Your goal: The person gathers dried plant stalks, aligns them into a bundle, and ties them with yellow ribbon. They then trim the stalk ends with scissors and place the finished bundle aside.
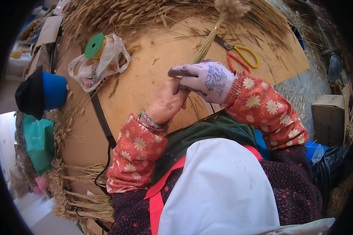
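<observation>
A bunch of dried bunny-tail grass [205, 48] slants up from my hands, its pale fluffy heads at the far end. A gold tie binds its stems just below the heads. My right hand [209, 78], in a lilac work glove with dark fingertips, closes over the lower stems. Bare and wearing a bead bracelet, my left hand [167, 101] is curled against the gloved fingers, in line with the stems. The stem ends are hidden by the hands. Scissors [234, 50] with one yellow and one red handle lie just beyond my right hand, partly behind the bunch.
Loose dried grass [120, 14] covers the board's [147, 70] far edge. A green spool of gold tie [94, 46] rests on a white plastic bag [113, 60]. Tied grass bundles [91, 202] lie at left, near a blue container [54, 91]. A cardboard box [328, 117] stands at right.
</observation>
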A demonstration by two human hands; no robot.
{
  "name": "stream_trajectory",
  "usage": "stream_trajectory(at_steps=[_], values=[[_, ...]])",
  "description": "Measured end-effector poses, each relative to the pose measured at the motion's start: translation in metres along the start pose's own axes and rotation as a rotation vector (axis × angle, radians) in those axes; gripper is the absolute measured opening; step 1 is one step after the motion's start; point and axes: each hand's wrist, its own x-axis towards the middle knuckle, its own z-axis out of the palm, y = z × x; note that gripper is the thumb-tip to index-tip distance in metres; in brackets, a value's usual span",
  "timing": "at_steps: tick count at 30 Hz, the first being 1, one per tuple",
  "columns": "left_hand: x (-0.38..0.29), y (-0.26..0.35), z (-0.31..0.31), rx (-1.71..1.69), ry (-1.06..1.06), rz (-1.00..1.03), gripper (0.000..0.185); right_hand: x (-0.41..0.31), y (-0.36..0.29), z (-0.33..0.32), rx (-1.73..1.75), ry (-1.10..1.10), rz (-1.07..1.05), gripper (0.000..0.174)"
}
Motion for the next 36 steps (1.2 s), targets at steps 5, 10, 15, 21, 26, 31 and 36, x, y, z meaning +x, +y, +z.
stream_trajectory(at_steps=[5, 10, 15, 21, 26, 31, 36], values=[[-0.001, -0.001, 0.002, -0.159, -0.030, -0.042, 0.006, -0.007, 0.003, 0.004, 0.073, 0.073, -0.065, 0.031], [-0.004, 0.003, 0.000, -0.333, -0.085, -0.123, 0.011, -0.011, 0.003, 0.005, 0.109, 0.080, -0.058, 0.029], [-0.011, 0.016, -0.003, -0.459, -0.125, -0.034, 0.027, -0.011, -0.005, -0.002, 0.084, 0.173, -0.042, 0.032], [-0.024, 0.020, -0.008, -0.662, -0.218, 0.040, 0.035, -0.011, -0.018, -0.016, 0.077, 0.265, -0.086, 0.030], [-0.032, 0.014, -0.006, -0.704, -0.176, 0.030, 0.033, -0.011, -0.021, -0.025, 0.066, 0.134, -0.123, 0.034], [-0.034, 0.011, -0.009, -0.700, -0.162, 0.019, 0.032, -0.008, -0.027, -0.029, -0.015, 0.108, -0.154, 0.031], [-0.035, 0.010, -0.006, -0.692, -0.204, 0.057, 0.035, -0.010, -0.046, -0.032, 0.007, 0.201, -0.045, 0.028]])
